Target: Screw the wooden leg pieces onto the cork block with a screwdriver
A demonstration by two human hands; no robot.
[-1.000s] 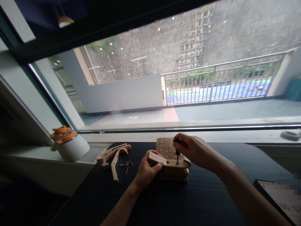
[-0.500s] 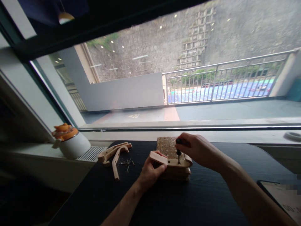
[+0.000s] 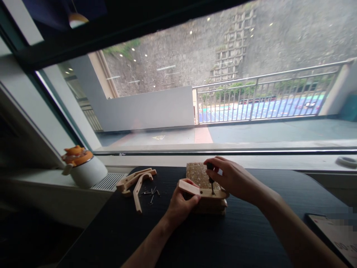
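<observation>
A wooden block (image 3: pixel 198 175) with a speckled top lies on the black table (image 3: pixel 212 238). Across its near edge rests a pale wooden strip (image 3: pixel 195 190). My left hand (image 3: pixel 180 206) is closed on the left end of that strip, holding it down. My right hand (image 3: pixel 232 178) is closed round the dark handle of a small screwdriver (image 3: pixel 211 178), which stands upright with its tip on the strip's right part.
Curved wooden pieces (image 3: pixel 136 182) and several loose screws (image 3: pixel 150 193) lie to the left on the table. A white pot with an orange lid (image 3: pixel 83 167) stands on the sill. A tablet (image 3: pixel 337 236) sits at the lower right. A white ring (image 3: pixel 347 161) lies at far right.
My right hand has turned a little on the screwdriver handle. The view has shifted slightly; the block, the strip and my left hand stay where they were.
</observation>
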